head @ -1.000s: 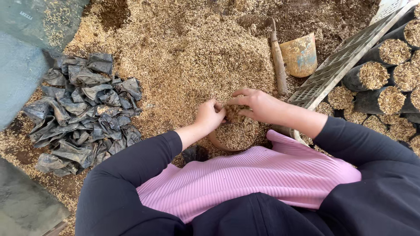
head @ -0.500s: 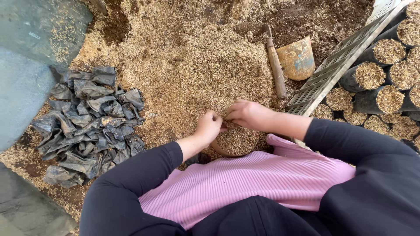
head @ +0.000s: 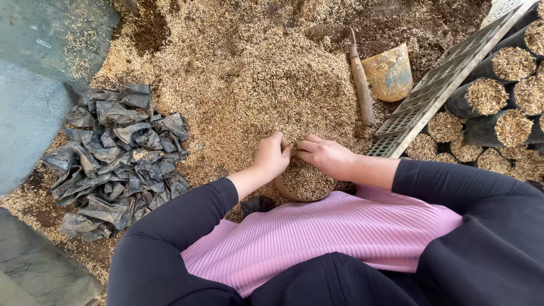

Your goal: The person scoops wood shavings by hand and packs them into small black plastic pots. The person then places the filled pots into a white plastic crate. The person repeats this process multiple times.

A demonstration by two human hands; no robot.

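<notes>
**Both hands close over the husk-filled bag**

A heap of crumpled black plastic bags [head: 116,175] lies left. The left hand [head: 273,157], fingers curled, has edged inward to meet the right hand [head: 326,157]; both press the rim of the round husk-filled bag [head: 306,182], packing its fill. Right: a wooden-handled trowel [head: 381,75], a grey mesh tray [head: 439,85], filled black pots [head: 498,96].

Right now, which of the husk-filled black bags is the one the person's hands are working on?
The bag between both hands, right against the pink top. The left hand and right hand touch its rim; the other filled bags stand untouched at the right.
</notes>
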